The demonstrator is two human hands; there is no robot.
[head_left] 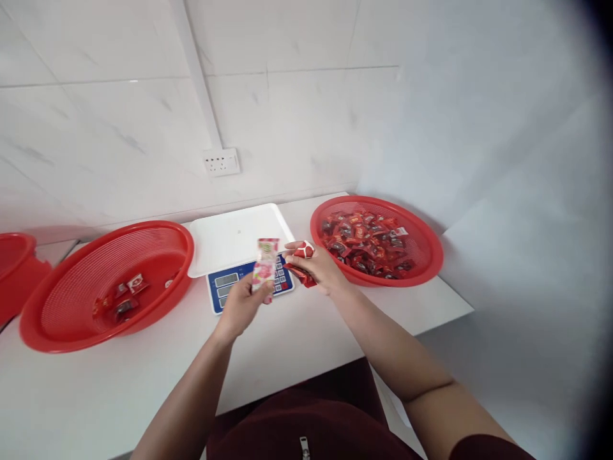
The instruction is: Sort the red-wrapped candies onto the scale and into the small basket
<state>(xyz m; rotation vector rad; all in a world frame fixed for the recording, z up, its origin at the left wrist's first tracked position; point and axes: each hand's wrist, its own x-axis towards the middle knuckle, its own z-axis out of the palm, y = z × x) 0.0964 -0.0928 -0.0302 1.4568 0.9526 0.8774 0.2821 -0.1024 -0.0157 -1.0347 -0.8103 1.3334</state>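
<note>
My left hand point(242, 303) is closed on a pink-and-white printed packet point(265, 263), held upright in front of the weighing scale point(213, 287). To its right, my right hand point(318, 263) is closed around several red-wrapped candies point(302, 275), some poking out between the fingers. Both hands are over the front of the scale, and they cover part of its blue keypad. The scale's white tray point(234, 233) has nothing on it that I can see. Close to my right hand stands a red basket point(433, 255) holding a heap of red-wrapped candies point(359, 236).
On the left, a tilted red basket point(62, 300) holds a few wrapped candies point(125, 300). Another red basket point(19, 268) is cut off at the left edge. A power socket point(221, 162) is on the tiled wall behind the white table point(282, 351). A wall borders the right side.
</note>
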